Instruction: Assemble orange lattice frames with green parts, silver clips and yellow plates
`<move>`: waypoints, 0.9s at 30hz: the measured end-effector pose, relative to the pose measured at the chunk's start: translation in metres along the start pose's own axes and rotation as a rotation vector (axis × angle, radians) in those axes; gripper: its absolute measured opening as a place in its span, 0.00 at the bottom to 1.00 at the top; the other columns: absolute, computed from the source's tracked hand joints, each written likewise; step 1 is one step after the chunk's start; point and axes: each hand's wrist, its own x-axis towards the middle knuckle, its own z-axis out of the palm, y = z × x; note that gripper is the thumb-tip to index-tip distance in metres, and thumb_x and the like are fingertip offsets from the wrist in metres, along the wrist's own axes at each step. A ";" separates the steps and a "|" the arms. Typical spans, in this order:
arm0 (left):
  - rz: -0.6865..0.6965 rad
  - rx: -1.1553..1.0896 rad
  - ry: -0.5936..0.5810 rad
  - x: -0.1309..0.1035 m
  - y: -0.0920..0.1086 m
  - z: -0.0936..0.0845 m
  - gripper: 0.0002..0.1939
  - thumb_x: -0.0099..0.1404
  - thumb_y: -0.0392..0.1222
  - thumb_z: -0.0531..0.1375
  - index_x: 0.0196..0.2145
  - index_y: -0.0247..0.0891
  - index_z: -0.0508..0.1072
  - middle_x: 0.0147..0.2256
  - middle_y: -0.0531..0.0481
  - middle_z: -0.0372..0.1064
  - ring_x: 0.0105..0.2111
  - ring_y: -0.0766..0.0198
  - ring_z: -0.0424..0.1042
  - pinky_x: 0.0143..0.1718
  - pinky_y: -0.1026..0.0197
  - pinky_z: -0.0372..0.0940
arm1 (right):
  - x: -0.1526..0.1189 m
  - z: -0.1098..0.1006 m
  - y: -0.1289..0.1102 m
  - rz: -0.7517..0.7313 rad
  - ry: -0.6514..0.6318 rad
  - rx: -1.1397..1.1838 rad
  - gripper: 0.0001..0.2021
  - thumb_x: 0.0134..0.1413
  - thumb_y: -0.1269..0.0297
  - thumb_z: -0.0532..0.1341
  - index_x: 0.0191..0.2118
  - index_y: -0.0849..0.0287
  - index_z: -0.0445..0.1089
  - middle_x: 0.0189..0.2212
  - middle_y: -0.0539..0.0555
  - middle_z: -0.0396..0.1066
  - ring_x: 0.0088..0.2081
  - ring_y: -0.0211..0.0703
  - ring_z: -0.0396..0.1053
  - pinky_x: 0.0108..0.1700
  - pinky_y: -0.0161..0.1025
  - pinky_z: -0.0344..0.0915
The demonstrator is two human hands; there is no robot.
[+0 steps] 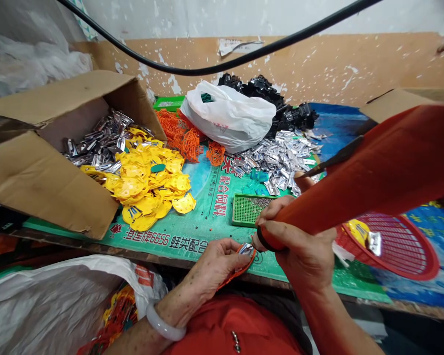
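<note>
My left hand (222,264), with a pale bangle on its wrist, pinches an orange plastic piece (234,277) that has a small silver metal part (246,250) on it, over the table's front edge. My right hand (305,251) is wrapped round the lower end of a long red tool (355,180), which runs up to the right. The tool's black-ringed tip is close beside the orange piece; whether they touch cannot be made out. Just behind the tip is a green tray (244,209) with small metal bits, partly hidden by my right hand.
At left, a cardboard box (59,182) spills metal parts and yellow pieces (144,182). Orange pieces (177,130), a white bag (229,116), black parts (292,118) and silver clips (277,158) lie behind. A red basket (410,246) stands right. A black cable (192,71) hangs across.
</note>
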 end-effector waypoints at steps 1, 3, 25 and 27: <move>0.002 0.008 0.003 0.000 0.000 0.000 0.14 0.44 0.45 0.68 0.22 0.37 0.68 0.15 0.61 0.61 0.16 0.74 0.52 0.20 0.65 0.44 | 0.000 0.000 0.001 -0.004 -0.001 -0.001 0.09 0.38 0.77 0.67 0.25 0.54 0.73 0.22 0.47 0.68 0.25 0.38 0.68 0.17 0.32 0.64; 0.008 0.020 0.008 0.001 0.000 -0.001 0.13 0.45 0.44 0.68 0.23 0.37 0.68 0.16 0.61 0.61 0.16 0.74 0.52 0.20 0.65 0.45 | -0.001 -0.001 0.003 -0.003 -0.005 0.001 0.08 0.39 0.76 0.67 0.25 0.54 0.73 0.22 0.47 0.68 0.25 0.38 0.68 0.18 0.32 0.65; 0.327 0.505 0.156 -0.002 -0.008 0.003 0.03 0.56 0.36 0.58 0.27 0.35 0.71 0.23 0.55 0.63 0.25 0.67 0.59 0.27 0.64 0.52 | -0.008 -0.006 -0.006 0.027 0.002 -0.017 0.07 0.40 0.73 0.68 0.28 0.58 0.72 0.24 0.47 0.67 0.23 0.37 0.66 0.17 0.33 0.62; 0.364 0.548 0.166 -0.002 -0.009 0.002 0.03 0.56 0.35 0.57 0.26 0.36 0.70 0.22 0.55 0.61 0.24 0.67 0.58 0.26 0.64 0.52 | -0.007 -0.007 -0.005 0.032 -0.003 -0.027 0.06 0.40 0.73 0.68 0.28 0.58 0.72 0.22 0.47 0.66 0.23 0.37 0.66 0.17 0.32 0.61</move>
